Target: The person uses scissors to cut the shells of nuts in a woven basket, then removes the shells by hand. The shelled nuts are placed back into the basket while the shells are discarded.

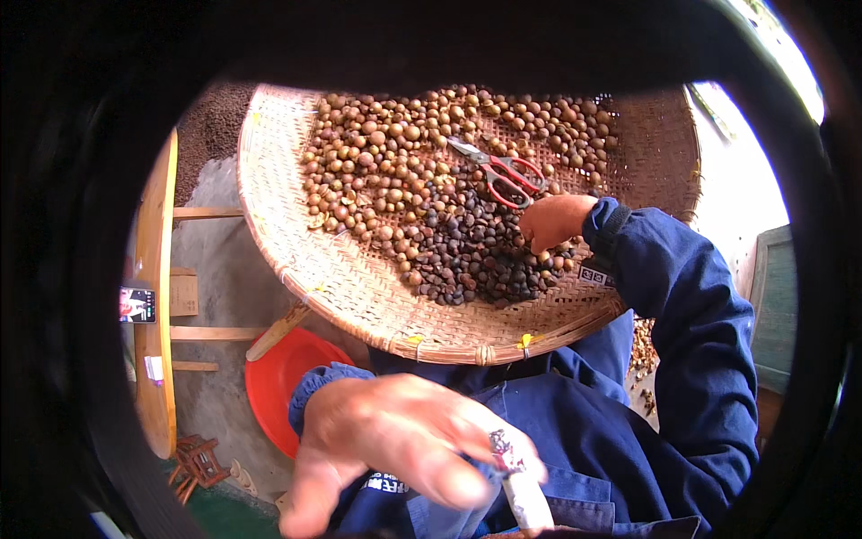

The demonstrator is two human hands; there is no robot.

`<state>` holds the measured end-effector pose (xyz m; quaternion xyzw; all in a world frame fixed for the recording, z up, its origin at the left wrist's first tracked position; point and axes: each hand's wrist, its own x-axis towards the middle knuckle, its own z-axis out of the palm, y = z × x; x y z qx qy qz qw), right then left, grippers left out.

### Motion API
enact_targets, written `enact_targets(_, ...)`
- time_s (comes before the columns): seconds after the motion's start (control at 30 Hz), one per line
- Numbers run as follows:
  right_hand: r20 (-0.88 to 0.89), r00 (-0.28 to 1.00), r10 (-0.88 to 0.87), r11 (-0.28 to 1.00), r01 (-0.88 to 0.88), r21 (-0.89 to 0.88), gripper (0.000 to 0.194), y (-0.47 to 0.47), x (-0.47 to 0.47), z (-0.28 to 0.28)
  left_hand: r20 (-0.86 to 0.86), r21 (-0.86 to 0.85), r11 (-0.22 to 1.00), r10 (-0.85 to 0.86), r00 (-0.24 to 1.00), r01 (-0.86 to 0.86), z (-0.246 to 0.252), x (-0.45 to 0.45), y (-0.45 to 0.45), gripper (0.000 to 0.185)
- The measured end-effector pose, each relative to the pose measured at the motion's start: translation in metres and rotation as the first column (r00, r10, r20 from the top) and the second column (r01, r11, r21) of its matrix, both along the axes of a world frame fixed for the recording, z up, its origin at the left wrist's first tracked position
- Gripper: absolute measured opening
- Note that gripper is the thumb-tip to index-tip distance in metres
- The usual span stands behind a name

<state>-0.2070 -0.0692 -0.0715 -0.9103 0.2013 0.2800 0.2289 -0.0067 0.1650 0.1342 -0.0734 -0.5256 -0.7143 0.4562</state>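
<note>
A wide woven bamboo tray (363, 290) lies before me, spread with round brown nut-like fruits (377, 145) and a heap of dark seeds (471, 252). My right hand (555, 219) is down at the heap's right edge, fingers curled; whether anything is in them is hidden. Just beyond it, red-handled scissors (498, 172) rest on the fruits, blades slightly apart. My left hand (397, 431) is raised close to the camera, thumb and fingers spread. A partly burnt cigarette (525, 495) with an ash tip crosses in front of its fingertips; a grip on it is not visible.
On the left stands a wooden bench (155, 384) bearing a phone (138, 305) with a lit screen. A red plastic basin (269, 384) sits below the tray's left rim, near a cardboard box (183, 293). Husk-like scraps (645, 350) lie on the floor at right.
</note>
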Motion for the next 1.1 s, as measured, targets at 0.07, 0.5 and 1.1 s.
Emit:
enact_targets(0.07,0.018,0.999,-0.029,0.999,0.028,0.036,0.037,0.001,0.004,0.008,-0.147,0.163,0.986,-0.021,0.989,0.045,0.003,-0.018,0.008,0.077)
enact_targets(0.5,0.087,0.993,-0.085,0.996,0.084,0.022,0.033,-0.001,0.006,0.0,-0.446,0.241,0.969,0.063,0.893,0.052,0.024,-0.078,-0.014,0.089)
enact_targets(1.1,0.511,0.445,-0.735,0.666,0.337,0.665,0.029,-0.005,0.013,0.063,0.899,-0.097,0.639,0.385,0.208,-0.764,-0.117,0.017,-0.159,0.022)
